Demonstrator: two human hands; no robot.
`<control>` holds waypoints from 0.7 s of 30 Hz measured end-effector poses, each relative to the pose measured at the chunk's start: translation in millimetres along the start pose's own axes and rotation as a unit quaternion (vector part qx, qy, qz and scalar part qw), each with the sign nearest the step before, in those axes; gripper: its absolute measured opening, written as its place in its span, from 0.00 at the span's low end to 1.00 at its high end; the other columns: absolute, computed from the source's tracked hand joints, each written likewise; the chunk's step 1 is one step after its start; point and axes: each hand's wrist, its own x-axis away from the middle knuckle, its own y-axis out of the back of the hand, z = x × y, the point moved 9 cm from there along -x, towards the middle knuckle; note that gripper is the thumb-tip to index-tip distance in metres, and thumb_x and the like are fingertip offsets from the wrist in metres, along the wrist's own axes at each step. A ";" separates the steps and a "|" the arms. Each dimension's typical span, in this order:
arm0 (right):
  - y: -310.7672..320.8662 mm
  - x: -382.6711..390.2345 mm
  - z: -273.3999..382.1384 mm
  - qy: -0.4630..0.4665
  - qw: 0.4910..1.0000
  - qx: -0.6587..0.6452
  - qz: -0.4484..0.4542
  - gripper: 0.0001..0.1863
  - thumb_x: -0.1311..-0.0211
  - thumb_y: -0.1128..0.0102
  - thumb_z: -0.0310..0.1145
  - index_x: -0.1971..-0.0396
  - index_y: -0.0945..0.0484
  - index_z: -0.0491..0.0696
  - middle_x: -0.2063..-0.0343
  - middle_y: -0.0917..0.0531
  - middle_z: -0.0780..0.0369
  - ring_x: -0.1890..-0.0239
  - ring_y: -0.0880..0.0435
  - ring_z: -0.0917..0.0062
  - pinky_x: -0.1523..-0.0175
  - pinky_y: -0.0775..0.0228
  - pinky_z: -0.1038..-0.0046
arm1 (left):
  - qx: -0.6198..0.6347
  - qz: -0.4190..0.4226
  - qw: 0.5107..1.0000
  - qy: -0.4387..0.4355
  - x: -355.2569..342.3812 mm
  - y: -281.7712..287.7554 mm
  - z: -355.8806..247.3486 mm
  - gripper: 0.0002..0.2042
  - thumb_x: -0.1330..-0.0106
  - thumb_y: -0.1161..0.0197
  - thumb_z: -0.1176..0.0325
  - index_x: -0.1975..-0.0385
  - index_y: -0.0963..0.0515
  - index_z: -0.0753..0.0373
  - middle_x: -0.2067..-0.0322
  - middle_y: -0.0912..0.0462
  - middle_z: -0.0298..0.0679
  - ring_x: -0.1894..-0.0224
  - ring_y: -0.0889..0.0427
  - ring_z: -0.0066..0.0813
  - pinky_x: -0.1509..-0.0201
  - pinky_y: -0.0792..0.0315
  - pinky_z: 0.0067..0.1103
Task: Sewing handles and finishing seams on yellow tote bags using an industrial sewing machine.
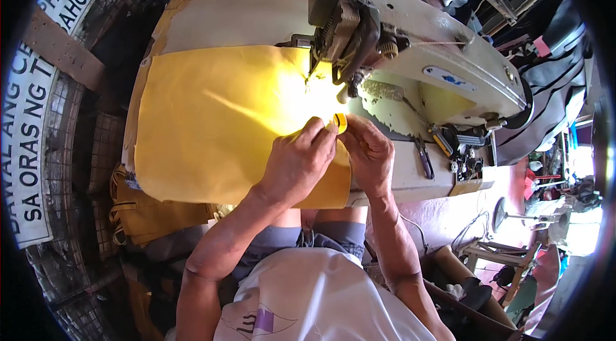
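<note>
My left hand [301, 158] and my right hand [372, 155] meet in front of a sewing machine's needle area [330, 75], both with closed fingers on a small bent yellow strip [340, 123] with a dark line. Under my left hand a large yellow sheet [192, 129] lies on the machine table [218, 17]. A bright lamp glare washes out the sheet near the presser foot, hiding detail there. The machine's cream arm [443, 39] reaches over the table to the right.
Dark-handled tools [423, 155] and small parts [465, 168] lie at the table's right. Folded mustard material [154, 222] sits below its left side. A wire-mesh partition with signs [96, 136] borders the left. A standing fan [504, 213] and stacked dark sheets [539, 84] are at the right.
</note>
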 end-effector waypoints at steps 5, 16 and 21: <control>-0.7 -6.6 -15.2 -0.034 0.999 0.008 0.009 0.16 0.47 0.36 0.18 0.56 0.19 0.44 0.62 0.15 0.60 0.64 0.17 0.78 0.57 0.26 0.79 | 0.027 0.019 0.999 0.018 -5.0 -10.0 12.2 0.11 0.46 0.35 0.79 0.64 0.25 0.62 0.75 0.28 0.37 0.78 0.22 0.32 0.77 0.25 0.24; 3.2 -6.7 -16.0 -0.065 0.998 0.020 0.004 0.12 0.47 0.35 0.19 0.61 0.18 0.44 0.66 0.14 0.61 0.65 0.16 0.81 0.58 0.26 0.80 | 0.055 0.038 0.997 0.041 -11.3 -9.3 16.8 0.09 0.45 0.34 0.77 0.67 0.25 0.62 0.76 0.30 0.37 0.80 0.24 0.32 0.79 0.27 0.24; 1.9 -7.9 -13.5 -0.080 0.997 0.010 0.000 0.10 0.45 0.35 0.19 0.62 0.17 0.43 0.67 0.13 0.62 0.64 0.17 0.83 0.57 0.26 0.81 | 0.060 0.045 0.996 0.049 -11.2 -12.0 20.3 0.09 0.45 0.34 0.77 0.67 0.25 0.62 0.75 0.29 0.37 0.80 0.24 0.32 0.79 0.27 0.24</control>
